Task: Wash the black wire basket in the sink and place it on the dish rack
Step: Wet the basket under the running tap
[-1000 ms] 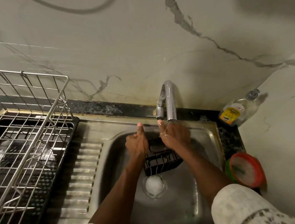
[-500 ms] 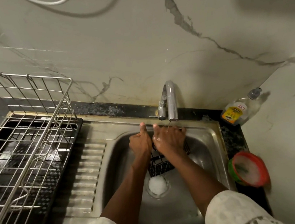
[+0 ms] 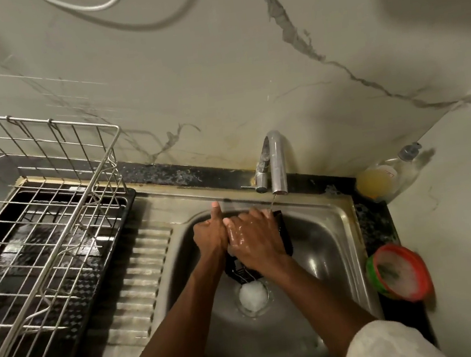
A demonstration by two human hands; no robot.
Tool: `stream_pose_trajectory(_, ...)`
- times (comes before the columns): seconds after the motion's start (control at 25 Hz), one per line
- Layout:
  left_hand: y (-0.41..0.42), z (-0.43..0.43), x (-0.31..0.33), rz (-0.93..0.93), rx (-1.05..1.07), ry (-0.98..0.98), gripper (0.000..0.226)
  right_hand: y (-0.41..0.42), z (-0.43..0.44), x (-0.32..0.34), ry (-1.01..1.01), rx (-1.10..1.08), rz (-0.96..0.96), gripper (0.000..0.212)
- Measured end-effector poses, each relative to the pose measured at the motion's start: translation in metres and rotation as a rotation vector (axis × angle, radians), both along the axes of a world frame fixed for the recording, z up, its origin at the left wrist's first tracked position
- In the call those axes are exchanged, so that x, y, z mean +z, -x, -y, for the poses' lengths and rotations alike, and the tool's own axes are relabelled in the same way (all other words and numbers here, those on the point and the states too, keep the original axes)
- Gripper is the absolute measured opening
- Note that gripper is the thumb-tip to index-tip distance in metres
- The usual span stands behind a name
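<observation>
While foam (image 3: 253, 294) sits in the sink (image 3: 328, 244), left hand (image 3: 210, 236) and right hand (image 3: 255, 239) grip the wire basket (image 3: 285, 234).

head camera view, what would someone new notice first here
The two hands come first: the left hand and the glistening right hand hold a black wire basket in the middle of the sink, under a thin stream from the tap. Next comes the big wire dish rack on the left, then white foam over the drain.
</observation>
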State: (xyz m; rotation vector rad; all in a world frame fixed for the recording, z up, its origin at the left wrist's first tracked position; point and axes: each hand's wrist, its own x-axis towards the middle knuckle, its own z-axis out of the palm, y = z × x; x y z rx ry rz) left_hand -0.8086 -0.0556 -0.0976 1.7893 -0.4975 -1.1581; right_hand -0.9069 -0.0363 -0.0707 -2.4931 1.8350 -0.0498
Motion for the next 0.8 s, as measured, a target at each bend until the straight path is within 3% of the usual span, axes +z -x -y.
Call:
stream_pose_trajectory(0.16,0.014,-0.002,-0.003,-0.043,0.029,-0.026,0.056,0.032,0.022,-0.008,-0.037,-0.187,0.160,0.063)
stream_pose_trajectory(0.28,0.025,-0.012,-0.024,-0.218,0.221,-0.209,0.062,0.038,0.031,-0.002,0.037,-0.390,0.323,0.048)
stream_pose_trajectory(0.36,0.027,-0.025,-0.037,-0.334,0.348,-0.348,0.077,0.039,0.027,-0.009,0.030,-0.494,0.298,0.044)
stream_pose_trajectory(0.48,0.030,-0.035,-0.046,-0.364,0.329,-0.444,0.088,0.038,0.008,-0.037,-0.084,-0.498,0.393,0.052)
stream_pose_trajectory(0.56,0.027,-0.033,-0.043,-0.163,0.209,-0.397,0.081,0.037,0.009,-0.048,-0.067,-0.524,0.534,0.053)
stream_pose_trajectory(0.64,0.019,-0.029,-0.034,0.079,-0.069,-0.304,0.078,0.031,0.013,-0.051,-0.149,-0.498,0.631,0.046)
stream_pose_trajectory(0.72,0.013,-0.024,-0.020,0.186,-0.300,-0.251,0.079,0.020,0.012,-0.055,-0.238,-0.411,0.713,0.040)
stream_pose_trajectory(0.8,0.012,-0.015,-0.015,0.215,-0.327,-0.226,0.075,0.008,0.009,-0.058,-0.263,-0.417,0.795,0.045)
